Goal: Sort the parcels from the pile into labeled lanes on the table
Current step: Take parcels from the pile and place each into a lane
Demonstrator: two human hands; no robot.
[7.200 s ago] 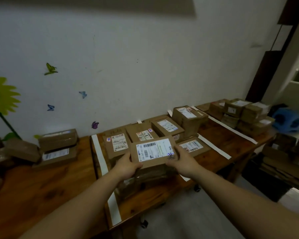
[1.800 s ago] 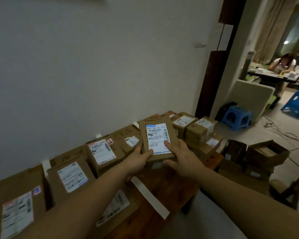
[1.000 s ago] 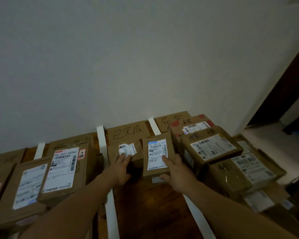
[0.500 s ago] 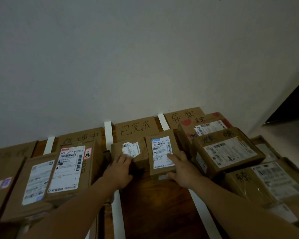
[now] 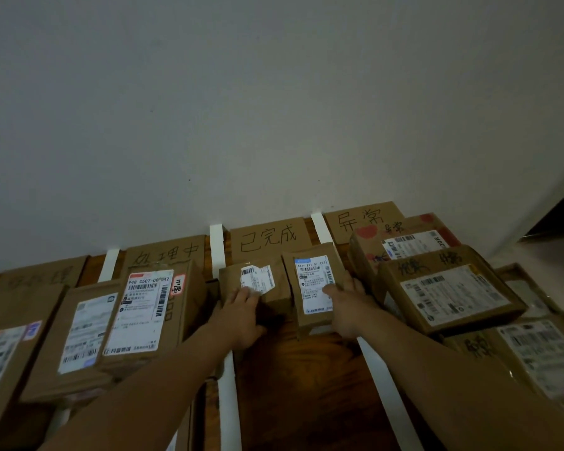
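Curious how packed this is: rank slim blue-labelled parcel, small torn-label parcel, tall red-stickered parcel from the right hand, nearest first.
1. Slim brown cardboard parcel, blue-topped label: touched by right hand.
2. Small brown parcel, torn label: just left.
3. Tall brown parcel, red sticker: next lane left.

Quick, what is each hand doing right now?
Left hand: grips the torn-label parcel, fingers on top, thumb on its front.
Right hand: grips the blue-label parcel, fingers round its right edge.
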